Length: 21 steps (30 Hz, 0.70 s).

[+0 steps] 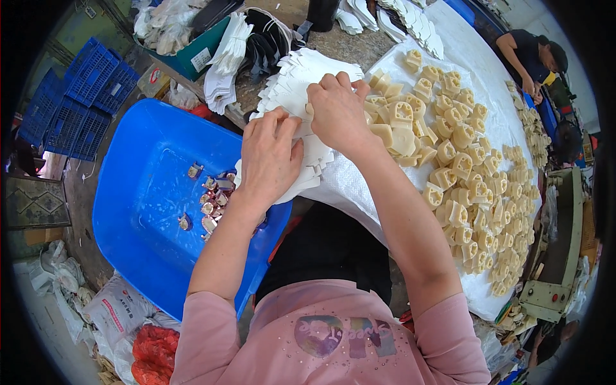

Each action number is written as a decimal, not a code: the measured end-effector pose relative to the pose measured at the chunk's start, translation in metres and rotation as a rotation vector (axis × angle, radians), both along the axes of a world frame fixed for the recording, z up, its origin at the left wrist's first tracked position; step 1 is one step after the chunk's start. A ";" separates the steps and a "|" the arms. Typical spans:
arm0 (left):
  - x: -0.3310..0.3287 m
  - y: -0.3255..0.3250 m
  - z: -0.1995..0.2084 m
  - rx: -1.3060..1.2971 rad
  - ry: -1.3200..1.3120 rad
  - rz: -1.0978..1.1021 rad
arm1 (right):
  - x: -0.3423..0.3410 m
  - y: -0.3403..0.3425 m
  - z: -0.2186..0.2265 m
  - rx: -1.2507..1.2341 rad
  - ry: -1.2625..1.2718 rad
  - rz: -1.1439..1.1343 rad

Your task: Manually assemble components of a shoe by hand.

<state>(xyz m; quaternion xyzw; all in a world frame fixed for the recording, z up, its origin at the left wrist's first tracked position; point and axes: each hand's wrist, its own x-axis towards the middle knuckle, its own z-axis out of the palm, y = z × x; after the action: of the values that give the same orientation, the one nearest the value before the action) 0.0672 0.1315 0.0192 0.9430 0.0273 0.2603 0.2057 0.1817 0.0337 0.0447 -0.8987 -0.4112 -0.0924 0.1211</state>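
Fanned-out flat white cut-outs with notched edges (301, 70) lie on the table in front of me. My left hand (269, 157) rests on them with its fingers bent and apart, the thumb off to the side. Just right of it, my right hand (340, 115) is closed over the same white pieces, its fingers curled in. Whatever those fingers hold is hidden under the hand. Beside the right hand spreads a large heap of cream-coloured moulded parts (462, 167), each with a rounded opening.
A blue tub (147, 173) at my left holds small shiny cream and dark red parts (215, 199). The heap lies on a white woven sheet (350, 183). Blue crates (83, 96) stand far left. A green bin (192, 58) is at the back. Another person (532, 58) works far right.
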 end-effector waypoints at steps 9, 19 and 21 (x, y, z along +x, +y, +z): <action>0.001 0.000 -0.007 0.029 -0.052 0.011 | 0.007 0.028 -0.006 0.096 0.000 0.064; 0.002 0.000 -0.006 0.060 -0.076 -0.005 | 0.013 0.005 -0.011 0.380 0.305 0.209; 0.001 0.002 -0.007 0.074 -0.056 0.014 | 0.002 -0.016 -0.004 0.581 0.502 0.149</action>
<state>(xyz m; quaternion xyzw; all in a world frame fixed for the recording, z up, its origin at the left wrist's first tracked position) 0.0679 0.1340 0.0121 0.9421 0.0184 0.2886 0.1694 0.1837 0.0178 0.0404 -0.7893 -0.3896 0.0266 0.4739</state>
